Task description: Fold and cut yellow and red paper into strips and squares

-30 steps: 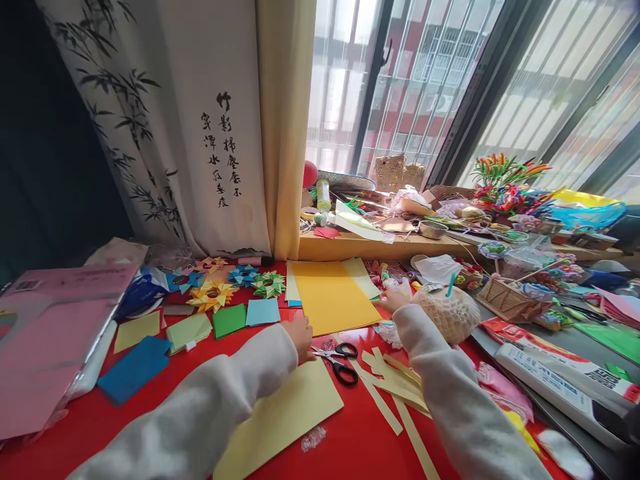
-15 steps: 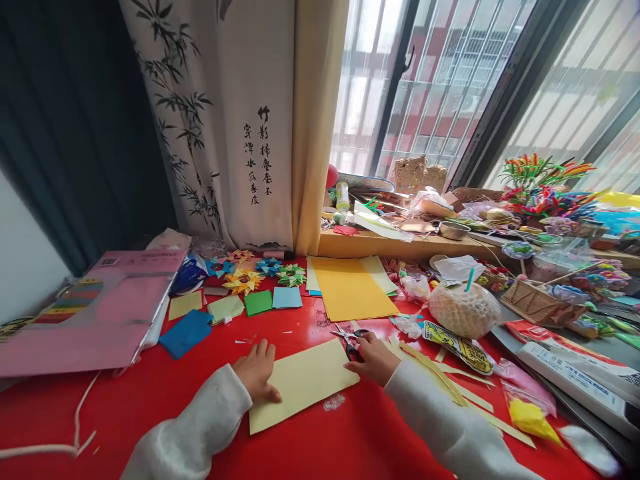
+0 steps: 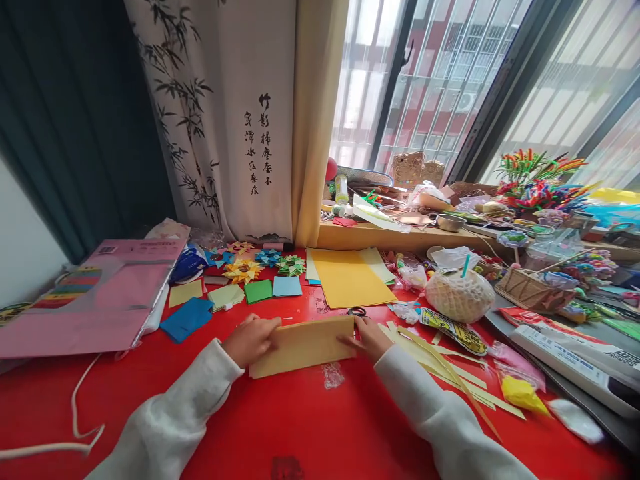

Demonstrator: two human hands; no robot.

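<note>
Pale-yellow paper sheet, raised, tilted

pale yellow paper, red table, bamboo-print curtain

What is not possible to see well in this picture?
Head view:
1. Scissors: only one handle loop shows; the pale yellow sheet hides the blades.
2. Right hand: grip or mere touch on the sheet is unclear; the fingertips are blurred.
3. Pink packet: cut off by the left edge; its print is too small.
4. White box: cut off by the right edge.
</note>
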